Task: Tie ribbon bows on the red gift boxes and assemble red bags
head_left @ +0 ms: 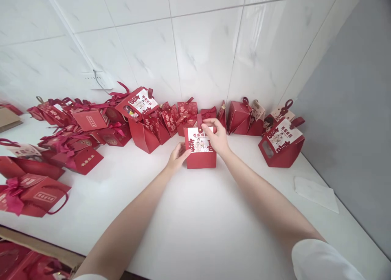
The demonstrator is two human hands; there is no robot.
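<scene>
A red gift box (201,159) with a white printed label and a strap on top stands upright on the white table (195,223), in the middle of the view. My left hand (178,156) grips the box's left side, its thumb on the front near the label's edge. With thumb and fingers at the base of the strap, my right hand (217,137) holds the box's upper right part. Some of the fingers of both hands are hidden behind the box.
Several red boxes (146,135) line the tiled wall and crowd the left side. Another labelled box (282,149) stands at right, near white paper (316,193) and the grey side wall (351,109). A carton of red items (27,263) is at lower left.
</scene>
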